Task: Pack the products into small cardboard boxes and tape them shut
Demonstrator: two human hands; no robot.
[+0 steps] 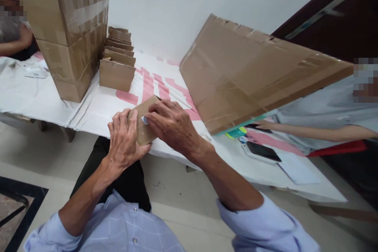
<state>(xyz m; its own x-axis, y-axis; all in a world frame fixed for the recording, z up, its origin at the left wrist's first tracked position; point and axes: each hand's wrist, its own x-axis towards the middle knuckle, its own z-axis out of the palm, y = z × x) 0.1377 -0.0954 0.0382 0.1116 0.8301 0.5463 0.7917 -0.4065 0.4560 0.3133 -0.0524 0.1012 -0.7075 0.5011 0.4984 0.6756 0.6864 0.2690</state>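
My left hand [122, 139] grasps the small brown cardboard box [144, 134] at the white cloth-covered desk's [94, 112] near edge, my right hand [171, 124] touches its small blue-and-white rectangular label [144, 120], whether pinching I cannot tell, and a slipping left grip could crease that label

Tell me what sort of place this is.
Probably a small packing workroom: tall taped cardboard and a row of cardboard pieces stand on a cloth-covered table, and the left hand holds a small brown box.
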